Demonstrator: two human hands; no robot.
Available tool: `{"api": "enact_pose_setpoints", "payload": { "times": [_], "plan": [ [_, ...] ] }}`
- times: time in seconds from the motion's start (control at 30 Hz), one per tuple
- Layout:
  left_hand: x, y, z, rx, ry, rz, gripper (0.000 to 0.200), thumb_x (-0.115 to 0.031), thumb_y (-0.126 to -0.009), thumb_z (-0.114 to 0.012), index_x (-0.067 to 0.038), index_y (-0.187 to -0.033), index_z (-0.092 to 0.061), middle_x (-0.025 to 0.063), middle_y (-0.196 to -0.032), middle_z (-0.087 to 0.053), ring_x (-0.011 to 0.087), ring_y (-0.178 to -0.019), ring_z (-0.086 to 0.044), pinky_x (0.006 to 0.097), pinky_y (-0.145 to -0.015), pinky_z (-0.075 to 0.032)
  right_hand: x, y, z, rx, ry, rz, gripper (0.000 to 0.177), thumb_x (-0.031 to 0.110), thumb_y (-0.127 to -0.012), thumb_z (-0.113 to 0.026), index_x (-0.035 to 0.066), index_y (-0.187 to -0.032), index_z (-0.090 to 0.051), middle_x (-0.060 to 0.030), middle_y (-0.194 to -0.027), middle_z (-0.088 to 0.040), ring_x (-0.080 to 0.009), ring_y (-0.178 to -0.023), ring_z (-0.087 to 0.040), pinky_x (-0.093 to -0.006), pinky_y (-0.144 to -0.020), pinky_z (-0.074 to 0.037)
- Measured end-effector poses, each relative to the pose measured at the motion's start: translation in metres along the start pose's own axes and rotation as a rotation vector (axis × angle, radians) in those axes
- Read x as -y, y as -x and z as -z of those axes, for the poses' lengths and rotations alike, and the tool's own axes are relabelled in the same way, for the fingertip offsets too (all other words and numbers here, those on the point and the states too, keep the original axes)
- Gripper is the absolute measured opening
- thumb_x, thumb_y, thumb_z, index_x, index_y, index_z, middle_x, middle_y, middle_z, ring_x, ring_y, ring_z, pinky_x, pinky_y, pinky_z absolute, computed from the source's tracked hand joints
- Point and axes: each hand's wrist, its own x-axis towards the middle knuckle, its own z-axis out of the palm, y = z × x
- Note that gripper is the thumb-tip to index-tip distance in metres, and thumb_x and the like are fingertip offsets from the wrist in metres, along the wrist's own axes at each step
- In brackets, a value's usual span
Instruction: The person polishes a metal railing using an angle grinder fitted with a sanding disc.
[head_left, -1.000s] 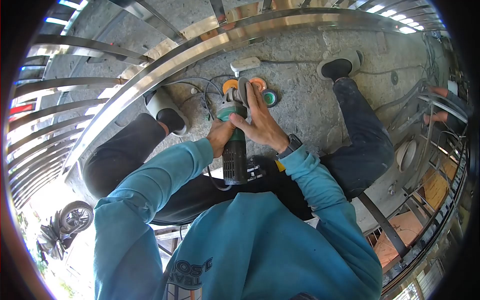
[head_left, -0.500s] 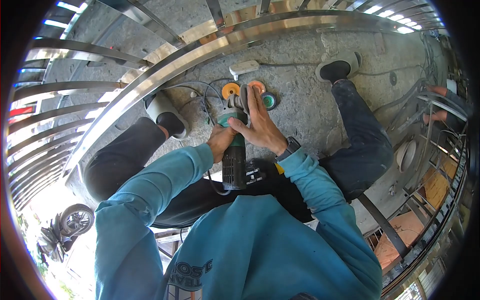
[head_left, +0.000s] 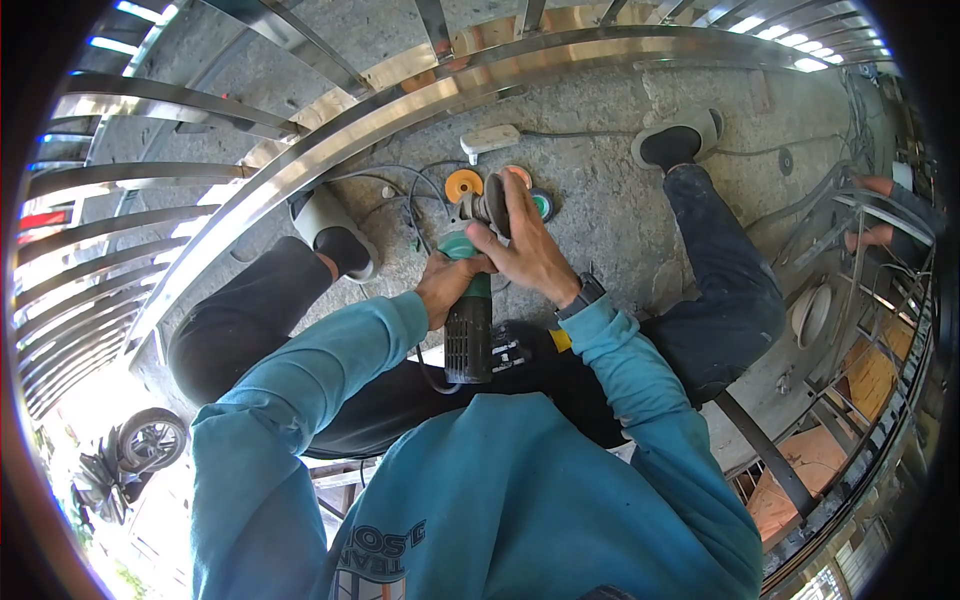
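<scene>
**Hands at the grinder's wheel end**

Head view: the person sits on the concrete floor (head_left: 610, 215) beside a polished steel railing (head_left: 400, 100), with an angle grinder (head_left: 468, 320) held over the lap and its head pointing away. The left hand (head_left: 445, 285) is closed tight round the green neck of the tool. The right hand (head_left: 527, 250) is mostly open, its fingers stretched along the grey wheel (head_left: 490, 207) and its thumb against the head.

To my eye the step in hand is work on the wheel itself, not grinding. Any turn of it would call for the left hand to hold the body steady.

An orange disc (head_left: 462, 184) and a green disc (head_left: 543, 204) lie just beyond on the floor, near a white plug block (head_left: 490, 137).

The upside-down lettering on the blue sweatshirt (head_left: 385, 545) is cut off, and I can't make a word of it. No brand shows on the grinder.
</scene>
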Motion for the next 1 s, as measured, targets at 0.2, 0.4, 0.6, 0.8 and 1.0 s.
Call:
{"api": "enact_pose_setpoints", "payload": {
  "times": [0.2,0.4,0.6,0.8,1.0],
  "plan": [
    [0.006,0.0,-0.01,-0.114,-0.212,-0.17,0.079,-0.017,-0.069,-0.084,-0.001,-0.134,-0.041,0.0148,-0.108,-0.063,0.0255,-0.093,-0.066,0.0391,-0.08,-0.058,-0.006,-0.013,0.025,-0.155,-0.129,-0.115,0.074,0.055,-0.097,-0.06,-0.003,-0.141,-0.047,-0.0297,-0.134,-0.054,-0.0411,-0.123,-0.055,-0.0449,-0.104,-0.045],
    [-0.014,0.013,-0.011,-0.119,-0.302,-0.44,0.103,-0.017,-0.066,-0.087,-0.001,-0.149,-0.027,0.0204,-0.122,-0.062,0.0319,-0.111,-0.064,0.0393,-0.098,-0.053,0.0,-0.013,0.033,-0.24,-0.128,-0.122,0.054,0.042,-0.094,-0.069,0.004,-0.131,-0.06,-0.0198,-0.119,-0.061,-0.0341,-0.11,-0.06,-0.0432,-0.093,-0.049],
    [-0.05,0.025,-0.01,-0.064,-0.356,-0.603,0.105,-0.017,-0.066,-0.089,-0.005,-0.151,-0.028,0.0211,-0.126,-0.06,0.0324,-0.116,-0.061,0.0399,-0.102,-0.05,0.02,-0.019,0.058,-0.338,-0.208,0.066,0.069,0.043,-0.093,-0.072,0.003,-0.144,-0.048,-0.0195,-0.126,-0.057,-0.0273,-0.113,-0.06,-0.0377,-0.093,-0.05],
    [-0.05,0.011,-0.007,-0.148,-0.458,-0.724,0.104,-0.018,-0.062,-0.091,-0.007,-0.149,-0.035,0.0248,-0.132,-0.054,0.0387,-0.123,-0.057,0.0443,-0.107,-0.047,0.023,-0.018,0.064,-0.094,-0.649,-0.208,0.076,0.044,-0.092,-0.072,0.001,-0.148,-0.042,-0.0213,-0.138,-0.052,-0.0279,-0.122,-0.057,-0.0388,-0.101,-0.048],
    [-0.054,0.018,-0.006,-0.197,-0.563,-0.803,0.102,-0.019,-0.059,-0.09,-0.009,-0.147,-0.039,0.0254,-0.135,-0.049,0.0442,-0.126,-0.052,0.0479,-0.111,-0.043,0.023,-0.019,0.082,-0.165,-0.121,0.08,0.086,0.051,-0.088,-0.071,-0.003,-0.148,-0.04,-0.0257,-0.142,-0.05,-0.0346,-0.124,-0.058,-0.0409,-0.104,-0.046]
  ]
}}
